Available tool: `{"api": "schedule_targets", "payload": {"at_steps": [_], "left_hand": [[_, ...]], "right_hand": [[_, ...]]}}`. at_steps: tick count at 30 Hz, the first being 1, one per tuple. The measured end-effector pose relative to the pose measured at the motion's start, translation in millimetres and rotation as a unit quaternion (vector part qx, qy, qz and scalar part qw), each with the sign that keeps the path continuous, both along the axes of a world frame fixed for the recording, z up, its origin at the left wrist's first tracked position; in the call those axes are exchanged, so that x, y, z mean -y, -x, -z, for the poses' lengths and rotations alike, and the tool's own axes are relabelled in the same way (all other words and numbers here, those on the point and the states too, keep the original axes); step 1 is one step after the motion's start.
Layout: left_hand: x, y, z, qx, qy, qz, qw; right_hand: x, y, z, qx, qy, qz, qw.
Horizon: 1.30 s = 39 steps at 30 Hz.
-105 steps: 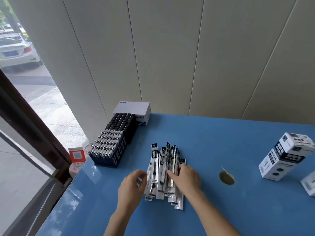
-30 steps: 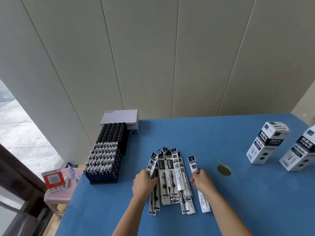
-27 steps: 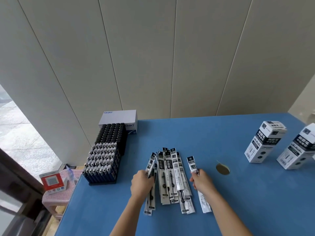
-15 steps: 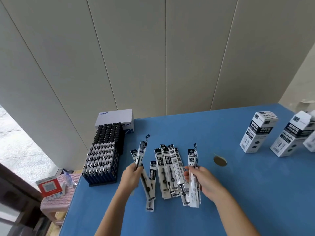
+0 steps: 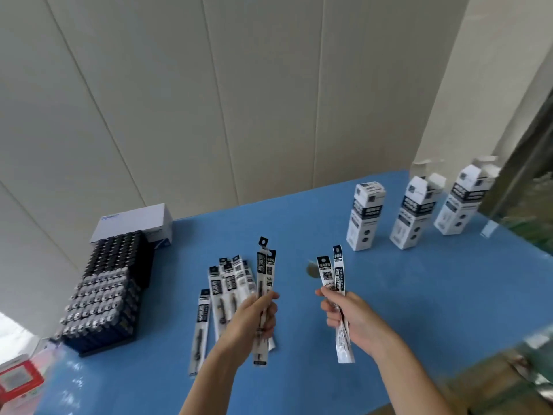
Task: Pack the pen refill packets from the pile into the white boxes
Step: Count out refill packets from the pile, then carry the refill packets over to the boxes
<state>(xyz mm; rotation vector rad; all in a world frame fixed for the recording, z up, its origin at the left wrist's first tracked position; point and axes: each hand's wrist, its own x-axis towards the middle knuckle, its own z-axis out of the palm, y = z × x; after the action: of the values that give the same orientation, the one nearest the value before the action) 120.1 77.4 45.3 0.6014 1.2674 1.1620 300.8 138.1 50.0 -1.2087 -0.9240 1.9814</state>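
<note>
Clamps a couple of refill packets (image 5: pixel 265 272) upright in the left grip (image 5: pixel 254 320), up off the blue surface (image 5: pixel 419 301). Pinches a second pair (image 5: pixel 332 275) in the right grip (image 5: pixel 356 323). Leaves the pile (image 5: pixel 226 284) flat, just left of the left grip. Got three white boxes (image 5: pixel 365 217) standing far right.

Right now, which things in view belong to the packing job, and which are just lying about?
Job:
- pile
- packets gripped by left hand and right hand
- white boxes

Lying about:
- pen rack
- carton
- red box
</note>
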Motion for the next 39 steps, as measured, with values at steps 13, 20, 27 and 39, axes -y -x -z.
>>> {"api": "schedule_targets", "payload": {"at_steps": [13, 20, 27, 39], "left_hand": [[-60.7, -211.5, -13.1, 0.017, -0.034, 0.053, 0.998], [-91.3, -272.8, -30.4, -0.072, -0.03, -0.002, 0.997], [-149.9, -286.6, -57.4, -0.187, -0.092, -0.027, 0.978], [-258.8, -288.5, -76.8, -0.304, -0.12, -0.121, 0.937]], "right_hand": [[-41.6, -207.0, -33.4, 0.246, -0.153, -0.03, 0.957], [-86.1, -265.0, -49.6, 0.378, -0.245, -0.084, 0.889], [-141.4, -282.2, -70.0, 0.357, -0.332, -0.048, 0.872], [-220.8, -265.3, -140.4, 0.323, -0.486, 0.024, 0.812]]}}
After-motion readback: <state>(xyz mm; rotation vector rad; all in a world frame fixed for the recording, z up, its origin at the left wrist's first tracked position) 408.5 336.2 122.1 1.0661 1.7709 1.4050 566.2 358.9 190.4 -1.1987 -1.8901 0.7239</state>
